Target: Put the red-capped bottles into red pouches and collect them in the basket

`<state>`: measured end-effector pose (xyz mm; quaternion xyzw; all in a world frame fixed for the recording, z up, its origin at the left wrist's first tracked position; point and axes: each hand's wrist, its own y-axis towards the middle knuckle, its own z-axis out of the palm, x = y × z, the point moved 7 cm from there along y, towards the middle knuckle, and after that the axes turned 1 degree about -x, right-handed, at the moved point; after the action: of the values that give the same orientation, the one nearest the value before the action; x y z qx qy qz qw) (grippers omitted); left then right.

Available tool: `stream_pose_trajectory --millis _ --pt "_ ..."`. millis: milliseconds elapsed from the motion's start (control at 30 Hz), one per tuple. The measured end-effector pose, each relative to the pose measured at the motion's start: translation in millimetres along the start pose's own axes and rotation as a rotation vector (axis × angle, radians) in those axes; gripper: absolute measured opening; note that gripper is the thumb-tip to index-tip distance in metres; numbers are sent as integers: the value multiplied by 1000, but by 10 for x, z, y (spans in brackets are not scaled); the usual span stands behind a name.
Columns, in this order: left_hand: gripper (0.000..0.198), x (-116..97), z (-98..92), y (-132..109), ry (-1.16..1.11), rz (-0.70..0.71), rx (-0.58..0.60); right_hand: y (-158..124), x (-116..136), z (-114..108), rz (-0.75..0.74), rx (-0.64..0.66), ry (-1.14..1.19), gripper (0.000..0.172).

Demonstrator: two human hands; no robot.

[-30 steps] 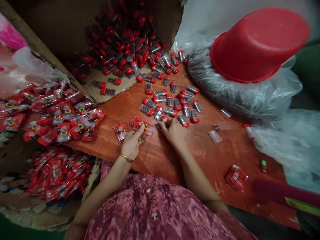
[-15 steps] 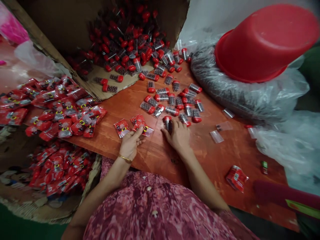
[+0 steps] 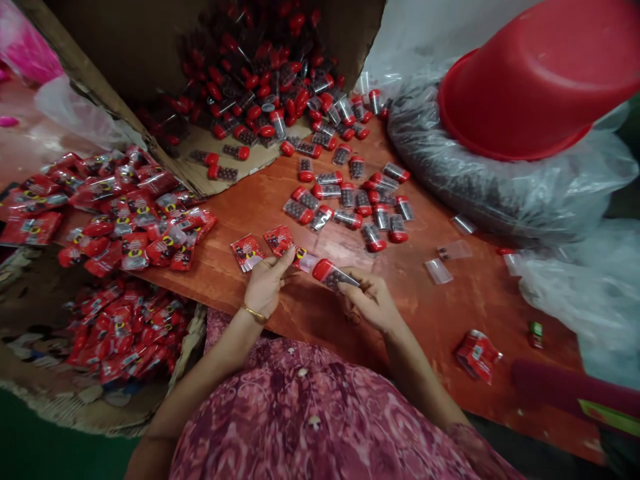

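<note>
My left hand is closed, with thumb and fingers pinching a red printed plastic sleeve whose clear end points right. Beside it on the table lies another red sleeve. In my right hand is a clear tube with a red cap and dark beads inside, held by its lower end. Its cap faces the sleeve's clear end; whether they touch I cannot tell. Several similar red-capped tubes lie on the wooden table beyond my hands.
A cardboard box on its side spills more tubes at the back. Filled red packets are heaped at left, with more in a lower carton. At right, a red tub rests on a bulging plastic bag. One red packet lies nearer.
My right hand has picked up a tube from the table and brought it nearer me, turning its cap toward the sleeve. My left hand keeps its hold on the sleeve.
</note>
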<state>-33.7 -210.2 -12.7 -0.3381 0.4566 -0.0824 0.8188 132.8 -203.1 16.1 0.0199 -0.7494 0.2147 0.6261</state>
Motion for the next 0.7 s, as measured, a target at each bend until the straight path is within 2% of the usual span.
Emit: stream_pose_trajectory --millis 133,300,400,533,700 --pt "39 -80 7 -18 84 134 35 49 13 87 66 88 72 14" --pt "32 -173 -72 -4 201 288 17 74 10 97 95 95 118 14" --pt "31 -155 -120 31 200 271 -10 43 -9 89 105 88 138 14" --pt "34 -113 -70 40 211 211 49 21 -24 70 105 65 169 16" --pt "42 -130 -1 3 257 228 122 66 -60 121 112 112 177 18"
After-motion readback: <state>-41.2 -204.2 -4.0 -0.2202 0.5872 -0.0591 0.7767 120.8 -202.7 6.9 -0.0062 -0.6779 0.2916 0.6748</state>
